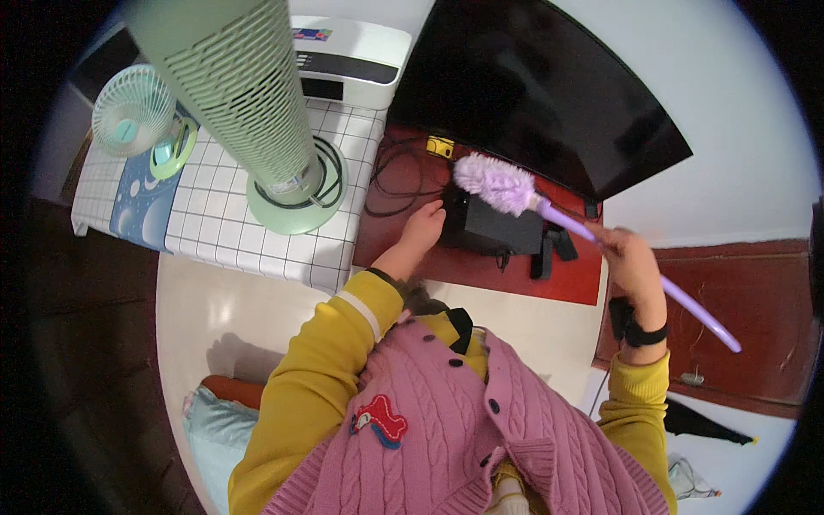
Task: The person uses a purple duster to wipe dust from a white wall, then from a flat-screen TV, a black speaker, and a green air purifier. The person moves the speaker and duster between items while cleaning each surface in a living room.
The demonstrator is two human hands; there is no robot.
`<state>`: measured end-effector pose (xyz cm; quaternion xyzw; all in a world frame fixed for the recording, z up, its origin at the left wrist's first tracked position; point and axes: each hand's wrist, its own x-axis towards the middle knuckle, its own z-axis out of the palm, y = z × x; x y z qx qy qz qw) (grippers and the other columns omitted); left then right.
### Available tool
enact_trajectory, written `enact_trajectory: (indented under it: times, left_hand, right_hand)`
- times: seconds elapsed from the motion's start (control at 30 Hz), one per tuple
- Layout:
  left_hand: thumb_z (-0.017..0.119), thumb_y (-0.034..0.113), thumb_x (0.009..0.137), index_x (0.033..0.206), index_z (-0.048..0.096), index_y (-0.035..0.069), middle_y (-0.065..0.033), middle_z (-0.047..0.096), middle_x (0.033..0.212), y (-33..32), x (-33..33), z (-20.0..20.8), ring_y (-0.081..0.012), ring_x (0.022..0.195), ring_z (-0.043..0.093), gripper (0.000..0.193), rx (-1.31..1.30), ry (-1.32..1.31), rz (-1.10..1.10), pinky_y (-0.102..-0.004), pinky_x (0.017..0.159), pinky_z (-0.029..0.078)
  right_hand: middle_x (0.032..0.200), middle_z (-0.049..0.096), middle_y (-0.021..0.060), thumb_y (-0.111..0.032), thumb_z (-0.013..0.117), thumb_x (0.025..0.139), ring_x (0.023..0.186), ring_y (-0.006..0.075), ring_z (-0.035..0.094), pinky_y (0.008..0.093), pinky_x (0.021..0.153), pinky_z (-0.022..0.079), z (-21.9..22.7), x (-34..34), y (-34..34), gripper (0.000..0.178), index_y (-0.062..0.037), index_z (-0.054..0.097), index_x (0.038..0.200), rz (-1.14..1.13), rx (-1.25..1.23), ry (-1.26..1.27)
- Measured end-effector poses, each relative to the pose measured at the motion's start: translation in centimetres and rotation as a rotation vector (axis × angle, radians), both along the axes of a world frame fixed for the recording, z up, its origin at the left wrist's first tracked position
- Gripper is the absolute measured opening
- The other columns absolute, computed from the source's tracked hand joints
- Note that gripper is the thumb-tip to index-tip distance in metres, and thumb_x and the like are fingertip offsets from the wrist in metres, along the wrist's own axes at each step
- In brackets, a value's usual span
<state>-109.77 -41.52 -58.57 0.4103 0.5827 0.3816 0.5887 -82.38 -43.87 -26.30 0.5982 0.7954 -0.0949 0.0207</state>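
Observation:
My right hand is closed round the purple handle of a duster. Its fluffy lilac head lies over the back of a black box, which rests on a red tabletop. At the left edge of that box is my left hand, its fingers bunched together against the side and partly hidden. Behind the duster stands a large dark television screen.
A small yellow object and loose black cables lie left of the duster head. Two black adapters sit right of the box. On the checked cloth stand a green tower fan, a small fan and a white appliance.

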Motion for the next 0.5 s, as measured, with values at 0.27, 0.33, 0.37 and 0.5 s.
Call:
enact_trajectory:
  times: [0.27, 0.33, 0.37, 0.5]
  left_hand:
    - [0.051, 0.035, 0.101, 0.133, 0.060, 0.000, -0.0233, 0.063, 0.132, 1.3, 3.8, 0.3, -0.0381, 0.125, 0.058, 0.048, 0.062, -0.042, 0.012, -0.0419, 0.106, 0.045]
    - [0.051, 0.036, 0.102, 0.132, 0.060, -0.001, -0.0236, 0.063, 0.132, 1.5, 4.2, 0.3, -0.0378, 0.125, 0.059, 0.049, 0.043, -0.022, 0.005, -0.0417, 0.106, 0.045]
    - [0.051, 0.037, 0.102, 0.132, 0.061, -0.001, -0.0236, 0.064, 0.131, 1.7, 4.2, 0.3, -0.0373, 0.125, 0.059, 0.049, 0.001, -0.016, -0.007, -0.0414, 0.106, 0.045]
    - [0.052, 0.040, 0.104, 0.134, 0.060, 0.001, -0.0062, 0.064, 0.124, 2.0, 4.1, 0.7, -0.0188, 0.112, 0.058, 0.049, -0.090, -0.068, -0.007, -0.0329, 0.096, 0.045]
  right_hand:
    - [0.097, 0.070, 0.0234, -0.007, 0.062, 0.093, 0.089, 0.0384, 0.069, 0.0436, 0.078, 0.055, -5.9, 4.4, -6.9, 0.035, -0.0152, 0.070, 0.125, -0.412, 0.108, 0.104]
    - [0.095, 0.069, 0.0241, -0.008, 0.061, 0.094, 0.088, 0.0383, 0.068, 0.0424, 0.076, 0.055, -7.6, 4.1, -8.0, 0.035, -0.0154, 0.070, 0.127, -0.330, -0.063, 0.447]
    - [0.092, 0.068, 0.0229, -0.005, 0.062, 0.093, 0.082, 0.0358, 0.068, 0.0408, 0.074, 0.054, -7.9, 4.3, -8.5, 0.037, -0.0150, 0.069, 0.128, -0.298, -0.137, 0.370]
    - [0.086, 0.066, 0.0209, 0.001, 0.067, 0.087, 0.072, 0.0334, 0.063, 0.0410, 0.070, 0.052, -9.3, 4.7, -8.6, 0.043, -0.0140, 0.070, 0.127, -0.419, 0.195, -0.024]
